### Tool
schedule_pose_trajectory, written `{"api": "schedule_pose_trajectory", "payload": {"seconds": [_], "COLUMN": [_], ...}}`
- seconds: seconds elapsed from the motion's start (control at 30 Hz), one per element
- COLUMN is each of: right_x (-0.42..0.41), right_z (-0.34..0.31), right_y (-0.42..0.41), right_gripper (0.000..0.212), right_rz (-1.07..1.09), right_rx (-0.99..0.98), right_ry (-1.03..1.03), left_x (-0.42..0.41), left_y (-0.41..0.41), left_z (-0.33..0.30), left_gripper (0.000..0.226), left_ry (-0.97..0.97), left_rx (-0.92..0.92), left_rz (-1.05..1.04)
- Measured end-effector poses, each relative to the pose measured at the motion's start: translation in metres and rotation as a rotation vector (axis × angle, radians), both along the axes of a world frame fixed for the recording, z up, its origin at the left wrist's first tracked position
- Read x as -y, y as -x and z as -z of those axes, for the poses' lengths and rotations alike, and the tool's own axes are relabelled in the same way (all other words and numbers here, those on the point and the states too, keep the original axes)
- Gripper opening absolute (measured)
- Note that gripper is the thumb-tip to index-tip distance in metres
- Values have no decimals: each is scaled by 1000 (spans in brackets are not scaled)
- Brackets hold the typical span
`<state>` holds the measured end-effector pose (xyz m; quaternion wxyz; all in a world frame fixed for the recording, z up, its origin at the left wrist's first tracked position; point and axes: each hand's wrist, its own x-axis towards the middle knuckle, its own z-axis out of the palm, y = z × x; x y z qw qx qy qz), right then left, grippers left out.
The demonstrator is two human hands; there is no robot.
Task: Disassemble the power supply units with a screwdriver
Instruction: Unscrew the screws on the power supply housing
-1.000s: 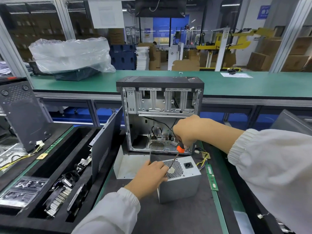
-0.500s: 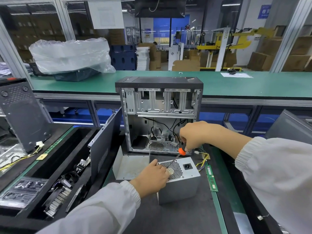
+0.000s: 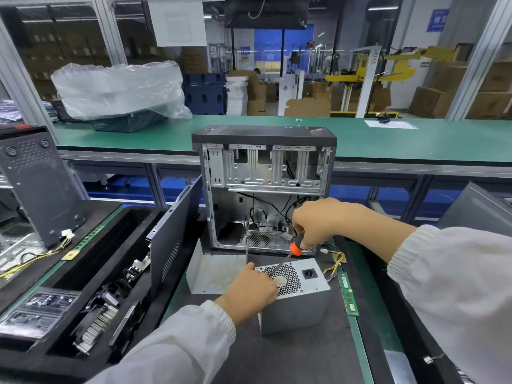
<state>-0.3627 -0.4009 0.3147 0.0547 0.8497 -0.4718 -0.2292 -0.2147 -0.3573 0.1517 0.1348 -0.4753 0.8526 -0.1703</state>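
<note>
The left hand (image 3: 250,291) steadies the power supply (image 3: 293,296) standing on the mat before the open computer case (image 3: 263,187), while the right hand (image 3: 318,223) grips a screwdriver (image 3: 288,256), its tip at the grille's left edge, apparently loosening a screw there, which calls for steady downward pressure.

A blue wall sign (image 3: 437,20) bears white characters, cut off and unreadable.
</note>
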Motion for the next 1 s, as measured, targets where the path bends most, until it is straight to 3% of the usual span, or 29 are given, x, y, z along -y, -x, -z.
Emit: {"api": "schedule_pose_trajectory", "payload": {"seconds": [0.27,0.73,1.0], "right_x": [-1,-4,-4], "right_z": [2,2,1], "right_y": [-3,-3,-2], "right_gripper": [37,34,36], "right_rz": [-20,-34,-30], "right_rx": [31,44,37], "right_ry": [18,34,28], "left_x": [-3,-1,2], "left_y": [-7,-6,-10], "left_z": [13,7,18], "left_gripper": [29,17,26], "left_ry": [-27,-135,-10], "left_rx": [-158,-193,-224], "left_rz": [14,-35,3]}}
